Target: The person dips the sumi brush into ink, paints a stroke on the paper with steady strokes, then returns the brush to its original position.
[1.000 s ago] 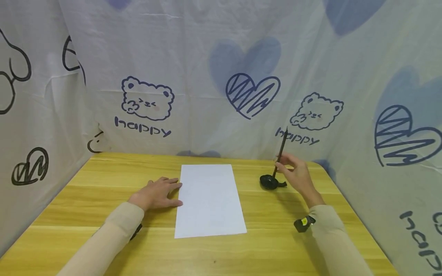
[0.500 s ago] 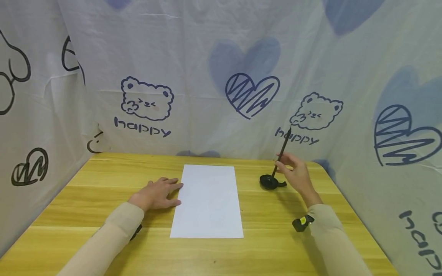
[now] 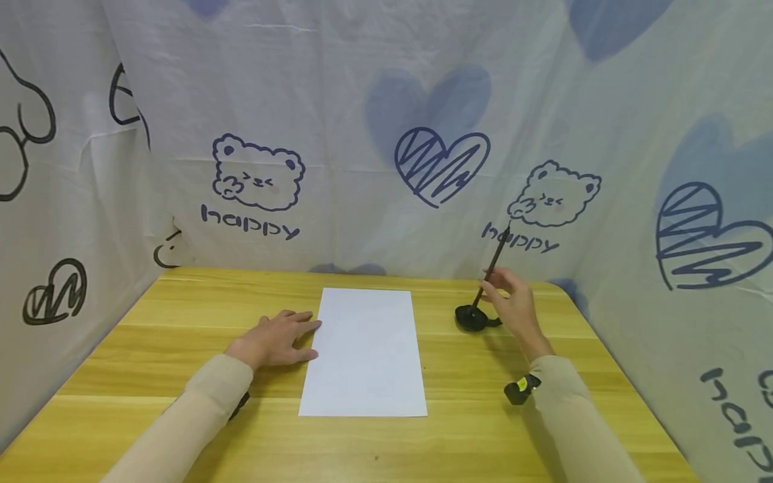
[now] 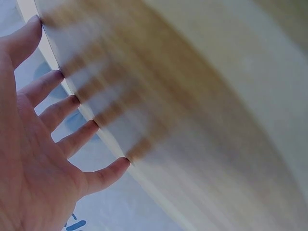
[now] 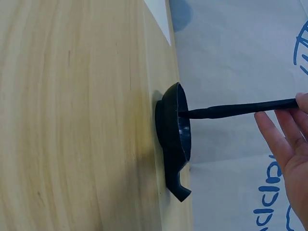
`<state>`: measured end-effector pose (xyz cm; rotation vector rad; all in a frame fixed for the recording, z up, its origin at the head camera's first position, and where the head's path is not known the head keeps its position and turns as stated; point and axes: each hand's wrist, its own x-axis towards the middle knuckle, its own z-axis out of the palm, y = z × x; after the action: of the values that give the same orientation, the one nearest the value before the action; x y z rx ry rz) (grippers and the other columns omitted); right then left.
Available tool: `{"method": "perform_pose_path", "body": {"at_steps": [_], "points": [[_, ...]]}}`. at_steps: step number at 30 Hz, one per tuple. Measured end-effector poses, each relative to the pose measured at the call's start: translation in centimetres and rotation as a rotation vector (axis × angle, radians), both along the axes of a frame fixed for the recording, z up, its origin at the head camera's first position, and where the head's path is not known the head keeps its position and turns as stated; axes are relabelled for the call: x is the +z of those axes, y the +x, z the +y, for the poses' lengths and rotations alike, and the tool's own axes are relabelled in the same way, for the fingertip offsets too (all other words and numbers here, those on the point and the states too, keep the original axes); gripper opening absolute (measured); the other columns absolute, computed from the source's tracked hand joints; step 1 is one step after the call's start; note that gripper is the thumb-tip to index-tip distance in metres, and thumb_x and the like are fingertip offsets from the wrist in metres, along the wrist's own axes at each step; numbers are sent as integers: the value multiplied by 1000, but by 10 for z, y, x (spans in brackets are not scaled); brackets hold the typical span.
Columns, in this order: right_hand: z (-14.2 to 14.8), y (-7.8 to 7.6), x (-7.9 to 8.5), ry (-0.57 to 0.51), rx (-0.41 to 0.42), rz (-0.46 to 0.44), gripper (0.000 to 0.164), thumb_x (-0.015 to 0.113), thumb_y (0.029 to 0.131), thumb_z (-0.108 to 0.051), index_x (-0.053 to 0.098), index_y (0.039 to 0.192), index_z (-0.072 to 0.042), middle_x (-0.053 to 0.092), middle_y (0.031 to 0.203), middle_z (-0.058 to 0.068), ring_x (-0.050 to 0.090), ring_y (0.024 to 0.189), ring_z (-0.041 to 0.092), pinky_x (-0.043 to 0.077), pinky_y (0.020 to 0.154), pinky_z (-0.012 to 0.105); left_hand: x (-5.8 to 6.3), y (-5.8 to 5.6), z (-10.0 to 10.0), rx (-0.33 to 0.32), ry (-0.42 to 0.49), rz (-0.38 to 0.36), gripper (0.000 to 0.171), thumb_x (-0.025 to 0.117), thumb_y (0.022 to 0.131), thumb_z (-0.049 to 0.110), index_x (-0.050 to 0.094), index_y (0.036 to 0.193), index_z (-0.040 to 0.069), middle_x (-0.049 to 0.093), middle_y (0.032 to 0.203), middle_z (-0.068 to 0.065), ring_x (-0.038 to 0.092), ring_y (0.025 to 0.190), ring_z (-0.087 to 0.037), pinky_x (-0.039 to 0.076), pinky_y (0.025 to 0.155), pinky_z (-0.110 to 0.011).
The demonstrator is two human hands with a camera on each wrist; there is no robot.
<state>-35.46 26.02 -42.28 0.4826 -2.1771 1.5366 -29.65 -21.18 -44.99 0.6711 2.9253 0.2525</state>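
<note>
One sheet [image 3: 365,355] has turned slightly, left of one dish [image 5: 172,127]; right grip [image 3: 512,305] pinches one brush [image 5: 231,110], tip in dish; left grip [image 3: 273,341] spread, touching sheet; cloth [image 3: 350,100] behind dish

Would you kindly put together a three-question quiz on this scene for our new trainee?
1. Multiple choice: who or what holds the dark brush up: (a) left, (b) right, (c) both?
2. Fill the gap: the brush reaches down ___ the black dish.
3. True or false: in the head view, the left hand is at the left edge of the white paper.

Key: 1. b, the right hand. 2. into. 3. True.
</note>
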Motion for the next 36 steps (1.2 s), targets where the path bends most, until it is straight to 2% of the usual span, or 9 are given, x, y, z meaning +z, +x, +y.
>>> {"method": "perform_pose_path", "body": {"at_steps": [3, 7, 13, 19, 22, 28, 31, 36], "points": [[-1, -2, -2, 10, -17, -8, 27, 68, 98, -3, 65, 123, 7, 66, 104, 26, 70, 92, 10, 64, 77, 29, -1, -1, -1, -2, -1, 5, 72, 62, 97, 57, 49, 155, 17, 42, 163, -17, 40, 147, -47, 31, 107, -83], [-2, -1, -2, 39, -52, -15, 27, 66, 98, 0, 65, 123, 9, 67, 107, 31, 71, 94, 23, 64, 78, 33, -2, -2, -1, -5, -3, 6, 72, 62, 97, 57, 49, 155, 17, 42, 163, -17, 40, 147, -47, 31, 107, -83], [-12, 17, 15, 84, -89, -24, 25, 64, 97, 5, 64, 121, 13, 68, 106, 34, 70, 96, 37, 62, 81, 47, -4, -3, -2, -7, -4, 13, 72, 62, 97, 57, 49, 155, 17, 42, 163, -17, 41, 147, -47, 32, 106, -83], [-18, 29, 26, 112, -130, -5, 24, 65, 95, 8, 65, 118, 14, 69, 104, 35, 71, 94, 40, 62, 79, 49, -4, -4, -2, -8, -7, 17, 72, 62, 97, 58, 49, 155, 17, 43, 163, -17, 41, 147, -47, 32, 106, -83], [-16, 26, 23, 131, -159, -12, 24, 65, 96, 7, 65, 119, 13, 70, 105, 34, 71, 95, 40, 63, 78, 45, -4, -4, -2, -7, -9, 17, 72, 62, 97, 58, 49, 155, 17, 43, 163, -17, 41, 147, -47, 32, 106, -83], [-3, 4, -2, 129, -179, -9, 26, 64, 98, 4, 65, 123, 9, 70, 108, 33, 70, 101, 47, 63, 79, 47, -4, -3, -2, -5, -11, 13, 72, 62, 97, 57, 49, 155, 17, 42, 163, -16, 41, 147, -47, 32, 107, -82], [2, -1, -8, 131, -188, -16, 26, 65, 99, 0, 66, 124, 5, 71, 109, 30, 72, 102, 45, 64, 79, 40, -4, -3, -2, -6, -10, 13, 72, 62, 97, 57, 49, 155, 17, 43, 163, -16, 41, 147, -47, 32, 106, -83], [4, 0, -9, 147, -206, -22, 24, 65, 100, -4, 67, 123, 2, 71, 108, 26, 72, 101, 40, 63, 77, 25, -3, -3, -2, -5, -2, 9, 72, 62, 97, 57, 49, 155, 16, 42, 163, -17, 40, 147, -47, 32, 106, -83]]}}
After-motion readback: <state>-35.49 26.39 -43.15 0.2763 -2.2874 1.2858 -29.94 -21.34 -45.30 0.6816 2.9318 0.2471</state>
